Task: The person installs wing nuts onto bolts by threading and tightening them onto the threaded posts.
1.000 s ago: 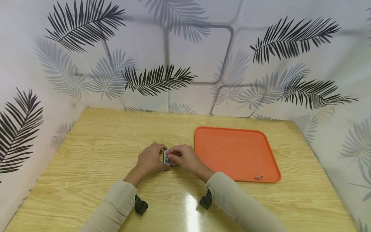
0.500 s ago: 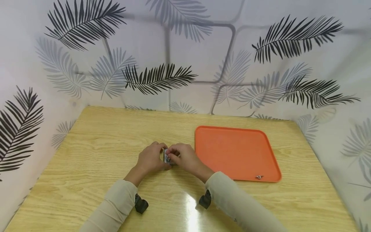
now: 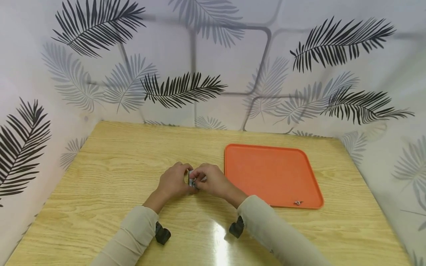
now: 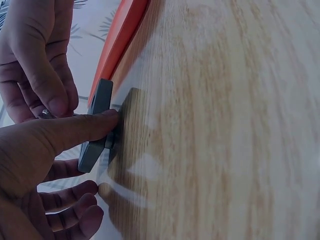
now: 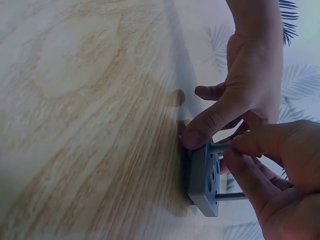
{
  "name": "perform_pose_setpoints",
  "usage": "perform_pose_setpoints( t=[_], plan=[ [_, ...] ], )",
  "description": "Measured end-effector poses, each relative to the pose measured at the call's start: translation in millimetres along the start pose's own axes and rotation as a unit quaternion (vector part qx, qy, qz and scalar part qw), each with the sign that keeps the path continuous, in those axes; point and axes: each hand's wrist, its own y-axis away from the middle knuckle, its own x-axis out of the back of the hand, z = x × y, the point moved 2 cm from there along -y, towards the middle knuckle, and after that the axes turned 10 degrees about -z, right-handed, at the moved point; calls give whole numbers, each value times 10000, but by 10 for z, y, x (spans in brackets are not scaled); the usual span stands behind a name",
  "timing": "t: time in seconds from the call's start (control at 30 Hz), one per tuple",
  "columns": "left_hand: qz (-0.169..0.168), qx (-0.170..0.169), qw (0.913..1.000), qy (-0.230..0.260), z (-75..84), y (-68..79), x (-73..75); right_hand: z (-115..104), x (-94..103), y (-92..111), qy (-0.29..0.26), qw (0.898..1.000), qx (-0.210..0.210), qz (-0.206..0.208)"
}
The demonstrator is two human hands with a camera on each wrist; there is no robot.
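Note:
A small grey plate (image 3: 190,178) with holes stands just above the wooden table, near its middle. My left hand (image 3: 173,180) grips it by its edges, with the thumb (image 4: 95,127) on the near side. Two threaded bolts stick out of the plate, one bolt (image 5: 231,196) with its shaft bare. At the end of the other bolt (image 5: 219,148), my right hand (image 3: 214,181) pinches a small shiny metal nut (image 4: 46,114) between thumb and forefinger. Fingertips cover most of the nut, so its exact shape is hidden.
An orange tray (image 3: 266,173) lies right of the hands, close to the right forearm. In its near right corner sits a small metal piece that looks like a wing nut (image 3: 298,203). A leaf-patterned cloth (image 3: 213,55) hangs behind the table (image 3: 116,159).
The right thumb and fingertips have shifted slightly around the nut. The left hand and plate stay nearly in place, and the view has moved a little.

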Motion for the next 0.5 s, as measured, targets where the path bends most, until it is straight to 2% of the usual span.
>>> perform_pose_setpoints(
  t=[0.27,0.5],
  plan=[
    [-46,15,10000,24,10,-3,-1,-37,12,-17,913,9957,147,95],
    [-7,2,10000,10,-1,-2,4,-11,14,-36,1069,9942,77,-28]
  ],
)
